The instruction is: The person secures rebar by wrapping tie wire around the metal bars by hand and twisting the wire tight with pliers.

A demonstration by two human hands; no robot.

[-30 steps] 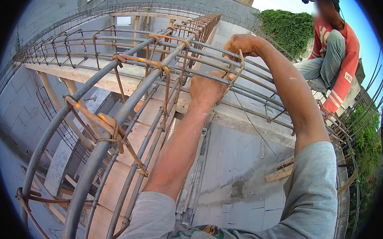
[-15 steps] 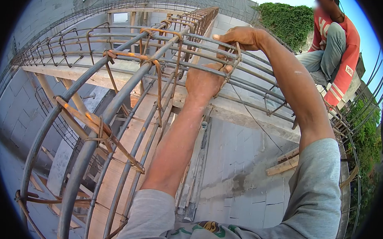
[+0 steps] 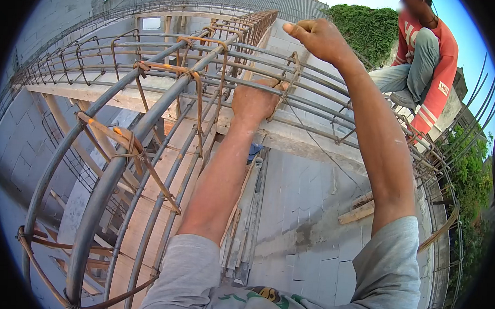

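Note:
My left hand (image 3: 253, 103) is closed at a rusty rebar stirrup (image 3: 296, 66), its fingertips against the stirrup's side. The stirrup loops around several long horizontal rebars (image 3: 321, 83) of a beam cage. A thin tie wire (image 3: 326, 153) hangs from beside my left hand and slants down to the right. Above the stirrup, apart from it, my right hand (image 3: 323, 41) is raised with the fingers curled and the thumb pointing left. What its fingers hold, if anything, is hidden.
On the left, a thicker rebar cage (image 3: 101, 204) runs toward me over plywood formwork (image 3: 141, 243). A timber board (image 3: 313, 140) lies under the cross cage. A person in a red top (image 3: 444, 58) crouches at the right, near upright rebar ends (image 3: 478, 102). Block walls (image 3: 305, 211) stand below.
My right hand has let go at the stirrup and risen above it. My left hand stays at the stirrup. The whole view has shifted slightly.

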